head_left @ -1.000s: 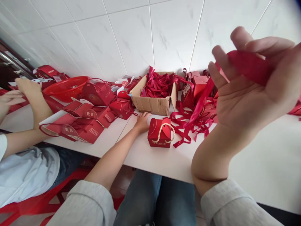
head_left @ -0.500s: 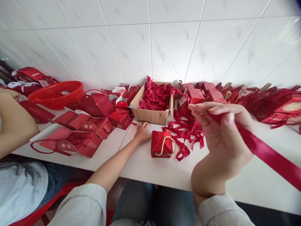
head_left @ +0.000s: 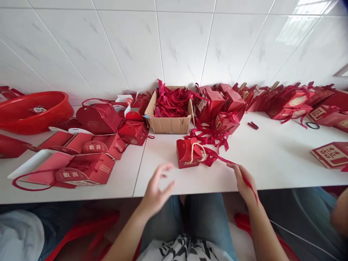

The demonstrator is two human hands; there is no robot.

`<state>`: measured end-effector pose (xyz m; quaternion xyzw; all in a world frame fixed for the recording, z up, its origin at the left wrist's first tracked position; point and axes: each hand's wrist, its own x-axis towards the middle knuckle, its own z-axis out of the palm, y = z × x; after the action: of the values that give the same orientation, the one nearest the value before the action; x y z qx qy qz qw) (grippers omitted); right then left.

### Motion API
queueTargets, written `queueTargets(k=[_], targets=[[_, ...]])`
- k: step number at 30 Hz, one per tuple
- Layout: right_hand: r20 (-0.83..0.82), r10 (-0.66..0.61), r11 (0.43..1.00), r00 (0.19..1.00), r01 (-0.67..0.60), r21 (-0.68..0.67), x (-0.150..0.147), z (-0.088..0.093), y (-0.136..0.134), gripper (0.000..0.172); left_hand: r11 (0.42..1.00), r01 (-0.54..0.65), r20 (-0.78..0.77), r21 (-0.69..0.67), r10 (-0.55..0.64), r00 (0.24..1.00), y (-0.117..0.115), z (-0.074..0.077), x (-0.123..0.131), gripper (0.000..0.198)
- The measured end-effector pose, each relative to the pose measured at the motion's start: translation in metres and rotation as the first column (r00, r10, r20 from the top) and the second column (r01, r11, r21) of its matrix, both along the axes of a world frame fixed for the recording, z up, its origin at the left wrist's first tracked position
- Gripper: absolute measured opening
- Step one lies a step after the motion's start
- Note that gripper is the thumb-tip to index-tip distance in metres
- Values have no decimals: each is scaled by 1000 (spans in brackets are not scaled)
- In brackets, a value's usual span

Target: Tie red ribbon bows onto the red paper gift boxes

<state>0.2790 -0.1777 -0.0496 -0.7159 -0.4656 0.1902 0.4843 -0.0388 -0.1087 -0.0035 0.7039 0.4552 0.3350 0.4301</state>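
My right hand (head_left: 243, 181) is at the white table's (head_left: 274, 159) front edge, fingers pinched on a red ribbon (head_left: 217, 158) that runs from the loose pile across my palm. My left hand (head_left: 157, 186) hovers over the front edge with spread fingers, slightly blurred, holding nothing. A small red gift box (head_left: 189, 152) with a rope handle stands just beyond both hands. Behind it, a cardboard box (head_left: 168, 121) is stuffed with red ribbons.
Flat and folded red gift boxes (head_left: 81, 159) cover the table's left side, with a red plastic basin (head_left: 32, 110) at far left. More red boxes (head_left: 288, 99) line the tiled wall to the right. Another person's arm (head_left: 339, 212) shows at right, grey clothing at bottom left.
My right hand came down from face height to the table edge, still on the ribbon. My left hand lifted off the table beside the small box and drew back. The view tilted right.
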Motion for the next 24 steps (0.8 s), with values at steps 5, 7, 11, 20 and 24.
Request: queueTargets(k=[5,7,11,20,24], targets=[[177,-65,994,982,48,100,5,-43,-3,40,579,604,-169,-548,-783,598,-72,-20,-5,50],[229,-61,993,972,35,117,4,-45,-1,39,578,474,-386,-664,-809,444,-82,-47,-2,48],[308,-27,991,951,-15,132,0,-44,-1,35,634,329,-444,-700,-747,495,-98,-79,3,57],[322,-3,989,947,-44,138,-1,-44,-3,34,667,209,-392,-715,-630,670,-106,-96,11,43],[325,0,989,946,-49,142,-1,-43,-3,34,612,219,-170,-760,-512,842,-100,-91,5,41]])
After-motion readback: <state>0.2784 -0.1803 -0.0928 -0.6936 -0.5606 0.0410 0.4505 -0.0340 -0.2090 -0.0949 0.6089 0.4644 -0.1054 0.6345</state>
